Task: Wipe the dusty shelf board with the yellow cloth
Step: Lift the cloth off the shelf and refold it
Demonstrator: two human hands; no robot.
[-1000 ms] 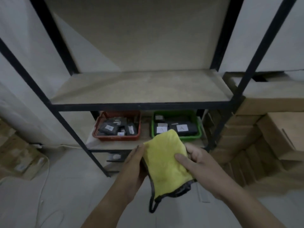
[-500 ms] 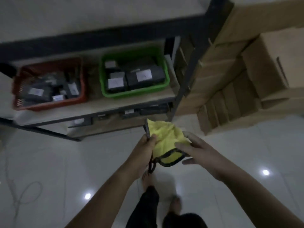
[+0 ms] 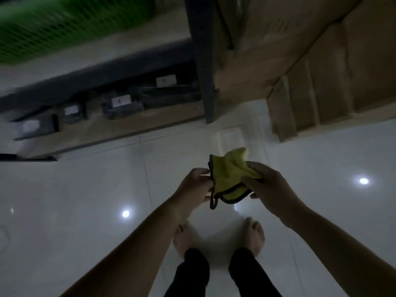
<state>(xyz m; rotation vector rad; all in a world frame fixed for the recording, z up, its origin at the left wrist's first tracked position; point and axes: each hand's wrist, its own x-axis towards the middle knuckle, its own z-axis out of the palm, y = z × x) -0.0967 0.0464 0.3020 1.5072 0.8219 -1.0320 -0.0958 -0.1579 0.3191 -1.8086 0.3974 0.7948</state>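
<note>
The yellow cloth (image 3: 230,175) with a dark border is bunched between both hands, low over the white floor. My left hand (image 3: 196,186) pinches its left edge, where a dark loop hangs down. My right hand (image 3: 271,184) grips its right side with closed fingers. The dusty shelf board from the earlier frames is out of view above. Only the lower boards of the black metal shelf (image 3: 202,67) show at the top of the head view.
A green basket (image 3: 64,20) sits blurred at the top left. Dark labelled packs (image 3: 121,105) lie on the lowest shelf board. Cardboard boxes (image 3: 310,78) stack to the right of the shelf post. My bare feet (image 3: 255,234) stand on the glossy tile floor (image 3: 75,211).
My view has tipped down from the shelf to the floor and my feet. Both hands have kept hold of the cloth and gathered it from a spread sheet into a smaller bunch.
</note>
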